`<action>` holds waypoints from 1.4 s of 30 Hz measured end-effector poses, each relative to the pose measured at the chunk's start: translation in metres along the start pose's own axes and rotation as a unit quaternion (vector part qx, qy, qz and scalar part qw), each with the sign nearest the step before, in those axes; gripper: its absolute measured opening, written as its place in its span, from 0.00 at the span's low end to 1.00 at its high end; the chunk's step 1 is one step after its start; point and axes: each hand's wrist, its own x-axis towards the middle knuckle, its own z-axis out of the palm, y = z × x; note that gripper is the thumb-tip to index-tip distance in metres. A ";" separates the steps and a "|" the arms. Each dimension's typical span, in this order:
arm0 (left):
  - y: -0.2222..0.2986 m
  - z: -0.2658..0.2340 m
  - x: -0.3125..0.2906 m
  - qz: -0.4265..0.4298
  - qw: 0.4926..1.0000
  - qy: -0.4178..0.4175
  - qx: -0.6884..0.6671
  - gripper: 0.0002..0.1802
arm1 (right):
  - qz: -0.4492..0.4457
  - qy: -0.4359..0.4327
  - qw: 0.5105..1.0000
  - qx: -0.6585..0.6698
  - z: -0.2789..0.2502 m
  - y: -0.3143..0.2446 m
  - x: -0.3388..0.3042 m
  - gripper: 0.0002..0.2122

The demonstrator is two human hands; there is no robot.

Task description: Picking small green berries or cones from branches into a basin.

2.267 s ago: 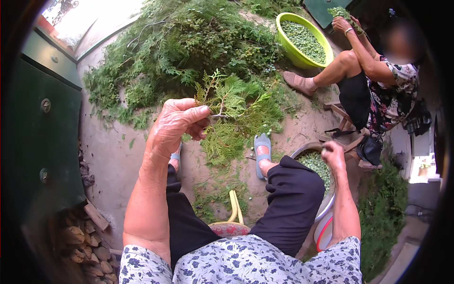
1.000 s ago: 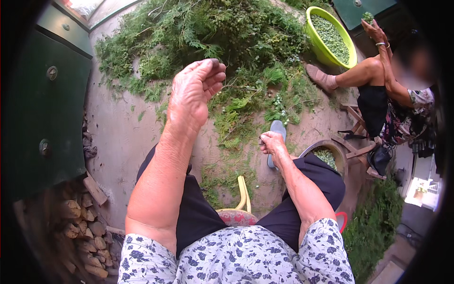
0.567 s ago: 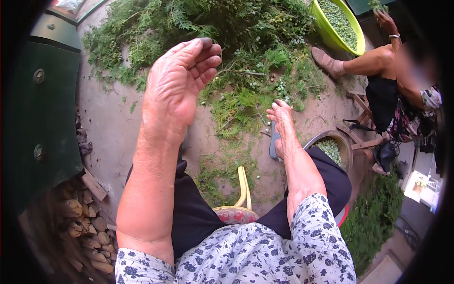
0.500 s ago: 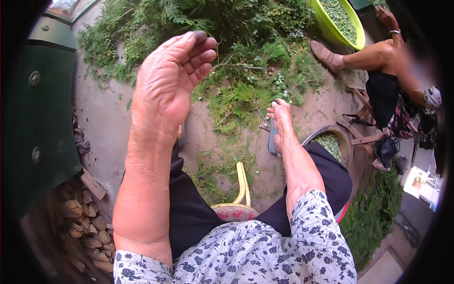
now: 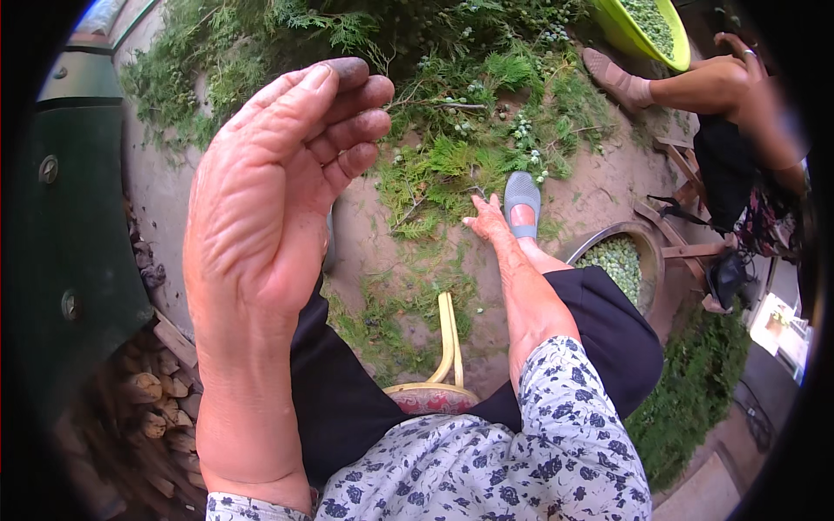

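Note:
My left hand point(image 5: 252, 191) is raised close to the camera, palm turned to the right. Its fingers are loosely bent, with dark-stained tips, and nothing is in them. Lower and farther off, my right hand point(image 5: 489, 219) reaches forward beside my grey shoe point(image 5: 523, 195), empty, with its fingers spread. Just beyond it lie cut evergreen sprigs point(image 5: 452, 165) bearing small pale green cones point(image 5: 522, 130). A large heap of the same branches point(image 5: 287, 35) fills the far side.
A round basin point(image 5: 650, 252) of green cones stands by my right knee. At the far right are a lime-green tub point(image 5: 618, 30) of cones and a seated person's leg point(image 5: 695, 87). Firewood point(image 5: 148, 391) is stacked at the left, beside a dark green panel point(image 5: 78, 200).
My left hand has come nearer the camera and shifted left. My right hand has drawn back and left, off the shoe, its fingers spreading. The co-worker's raised hand has lowered.

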 end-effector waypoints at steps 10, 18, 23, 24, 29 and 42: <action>0.003 0.001 -0.001 0.004 1.000 0.006 -0.003 0.14 | -0.049 0.198 0.979 -0.028 -0.018 -0.027 -0.029 0.11; 0.014 -0.001 0.006 0.039 0.997 0.059 -0.028 0.10 | -0.152 0.331 0.928 0.076 -0.050 -0.049 -0.054 0.09; 0.023 -0.014 0.006 0.044 0.994 0.066 -0.069 0.09 | -0.261 -0.019 0.949 -0.178 -0.066 -0.065 -0.090 0.08; 0.024 -0.016 0.007 0.050 0.994 0.061 -0.072 0.09 | -0.271 -0.119 0.924 -0.242 -0.063 -0.068 -0.096 0.09; 0.033 -0.029 0.006 0.051 0.989 0.084 -0.108 0.08 | -0.105 -0.305 0.938 -0.128 -0.104 -0.118 -0.151 0.07; 0.045 -0.033 0.003 0.063 0.986 0.099 -0.120 0.08 | -0.258 0.092 0.948 0.161 -0.260 -0.210 -0.175 0.07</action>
